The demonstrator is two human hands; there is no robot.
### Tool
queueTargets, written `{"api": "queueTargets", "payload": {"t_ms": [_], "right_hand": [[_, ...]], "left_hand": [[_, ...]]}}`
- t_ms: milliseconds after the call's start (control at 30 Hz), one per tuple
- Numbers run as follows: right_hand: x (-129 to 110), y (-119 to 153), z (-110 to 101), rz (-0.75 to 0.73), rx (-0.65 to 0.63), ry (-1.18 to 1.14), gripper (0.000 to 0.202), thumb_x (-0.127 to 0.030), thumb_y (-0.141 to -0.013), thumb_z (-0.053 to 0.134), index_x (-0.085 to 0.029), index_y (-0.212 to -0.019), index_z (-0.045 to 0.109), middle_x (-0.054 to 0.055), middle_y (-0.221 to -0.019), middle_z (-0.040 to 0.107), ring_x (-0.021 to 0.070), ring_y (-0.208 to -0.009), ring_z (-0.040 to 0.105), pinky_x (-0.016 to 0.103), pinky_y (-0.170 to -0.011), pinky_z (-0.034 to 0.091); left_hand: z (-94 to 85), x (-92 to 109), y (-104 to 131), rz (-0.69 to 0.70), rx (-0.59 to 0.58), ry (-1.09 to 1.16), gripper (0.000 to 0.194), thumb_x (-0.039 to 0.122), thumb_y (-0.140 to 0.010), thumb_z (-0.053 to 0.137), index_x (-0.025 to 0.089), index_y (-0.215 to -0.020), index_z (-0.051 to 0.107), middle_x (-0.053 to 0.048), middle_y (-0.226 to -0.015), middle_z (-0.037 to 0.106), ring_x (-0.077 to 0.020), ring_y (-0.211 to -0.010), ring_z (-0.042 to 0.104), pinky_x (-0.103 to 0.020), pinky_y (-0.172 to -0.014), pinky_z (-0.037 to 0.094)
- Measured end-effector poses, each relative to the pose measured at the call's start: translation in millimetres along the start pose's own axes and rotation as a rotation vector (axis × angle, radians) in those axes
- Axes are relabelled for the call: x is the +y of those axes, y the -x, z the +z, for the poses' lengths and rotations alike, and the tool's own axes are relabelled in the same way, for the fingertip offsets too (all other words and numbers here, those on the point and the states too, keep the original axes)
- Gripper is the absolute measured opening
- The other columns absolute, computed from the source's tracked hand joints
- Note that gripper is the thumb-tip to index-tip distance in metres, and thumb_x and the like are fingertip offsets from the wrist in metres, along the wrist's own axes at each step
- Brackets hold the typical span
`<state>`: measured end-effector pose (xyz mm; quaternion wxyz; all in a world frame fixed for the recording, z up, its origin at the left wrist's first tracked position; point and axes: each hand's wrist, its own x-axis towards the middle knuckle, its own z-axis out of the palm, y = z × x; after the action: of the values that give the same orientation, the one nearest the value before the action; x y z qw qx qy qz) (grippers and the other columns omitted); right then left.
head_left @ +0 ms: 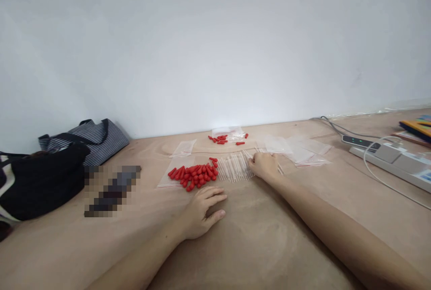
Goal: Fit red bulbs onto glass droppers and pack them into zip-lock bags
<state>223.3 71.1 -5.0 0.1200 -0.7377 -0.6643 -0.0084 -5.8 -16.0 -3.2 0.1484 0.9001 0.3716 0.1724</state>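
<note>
My left hand (pixel 204 213) rests on the wooden table, palm down, fingers apart and nothing in it. Just beyond its fingertips lies a heap of glossy red club-shaped pieces (pixel 195 174), partly on a clear plastic bag (pixel 164 181). Thin white sticks (pixel 232 167) are spread side by side to the right of the heap. Over the right part of these sticks, my right hand (pixel 264 165) has its fingers curled down and pressed together. Whatever is between those fingertips is hidden. A few smaller red pieces (pixel 220 139) lie farther back beside another clear bag (pixel 237 135).
Flat clear zip bags (pixel 308 148) lie right of the sticks. A power strip (pixel 393 164) with plugs and cables is at the right. At the left are a black bag (pixel 43 182), a striped bag (pixel 104 139) and a pixelated dark object (pixel 114 191). A white wall (pixel 215 47) stands behind.
</note>
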Motion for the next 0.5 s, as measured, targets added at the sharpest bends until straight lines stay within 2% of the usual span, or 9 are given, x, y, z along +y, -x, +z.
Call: {"api": "queueTargets", "payload": {"t_ms": [133,233,300,333,400,433,500], "right_hand": [[4,7,-3,-0.047,0.065,0.016,0.035,-0.027,-0.081,0.035,-0.012,-0.078,0.066,0.015,-0.082,0.066,0.0249,-0.079,0.059,0.040,-0.079,0.028],[10,14,-7,-0.082,0.160,-0.008,0.035,-0.027,-0.083,0.035,-0.014,-0.073,0.066,0.013,-0.082,0.066,0.0241,-0.080,0.058,0.039,-0.079,0.027],[17,20,-9,-0.118,0.241,-0.082,0.036,-0.028,-0.084,0.035,-0.016,-0.071,0.066,0.011,-0.083,0.067,0.0235,-0.082,0.057,0.039,-0.080,0.027],[21,24,-9,-0.151,0.267,-0.146,0.035,-0.030,-0.084,0.035,-0.018,-0.072,0.066,0.009,-0.083,0.067,0.0230,-0.083,0.056,0.039,-0.080,0.028],[29,31,-7,-0.233,0.253,-0.348,0.035,-0.034,-0.084,0.036,-0.020,-0.078,0.067,0.007,-0.083,0.067,0.0216,-0.081,0.057,0.036,-0.078,0.032],[33,35,-5,-0.271,0.213,-0.478,0.035,-0.037,-0.084,0.037,-0.020,-0.082,0.068,0.005,-0.083,0.068,0.0212,-0.080,0.058,0.035,-0.076,0.036],[39,42,1,-0.318,0.112,-0.732,0.036,-0.042,-0.083,0.038,-0.022,-0.088,0.067,0.004,-0.088,0.068,0.0213,-0.080,0.059,0.033,-0.071,0.041]], "left_hand": [[3.2,1,1,0.021,0.042,-0.007,0.032,0.027,-0.079,0.052,0.022,-0.110,0.056,-0.008,-0.117,0.054,-0.0226,-0.108,0.048,-0.040,-0.093,0.037],[-2.3,-4,-5,-0.013,0.224,-0.040,0.025,0.026,-0.080,0.051,0.020,-0.102,0.060,-0.008,-0.102,0.060,-0.0204,-0.096,0.053,-0.036,-0.085,0.042],[-13.6,-12,-16,-0.075,0.352,-0.110,0.021,0.024,-0.081,0.048,0.019,-0.095,0.062,-0.006,-0.091,0.062,-0.0200,-0.089,0.054,-0.035,-0.081,0.043],[-21.0,-18,-24,-0.111,0.375,-0.156,0.020,0.023,-0.082,0.047,0.020,-0.092,0.063,-0.006,-0.089,0.063,-0.0202,-0.087,0.055,-0.036,-0.081,0.043],[-36.1,-34,-43,-0.169,0.298,-0.252,0.023,0.020,-0.083,0.043,0.021,-0.093,0.064,-0.005,-0.088,0.064,-0.0214,-0.088,0.055,-0.037,-0.081,0.041],[-42.5,-42,-54,-0.174,0.224,-0.283,0.025,0.017,-0.083,0.042,0.020,-0.095,0.063,-0.006,-0.093,0.064,-0.0218,-0.091,0.055,-0.037,-0.083,0.040],[-50.3,-58,-76,-0.169,0.169,-0.290,0.026,0.014,-0.081,0.043,0.017,-0.098,0.063,-0.008,-0.103,0.062,-0.0222,-0.097,0.054,-0.035,-0.086,0.039]]}}
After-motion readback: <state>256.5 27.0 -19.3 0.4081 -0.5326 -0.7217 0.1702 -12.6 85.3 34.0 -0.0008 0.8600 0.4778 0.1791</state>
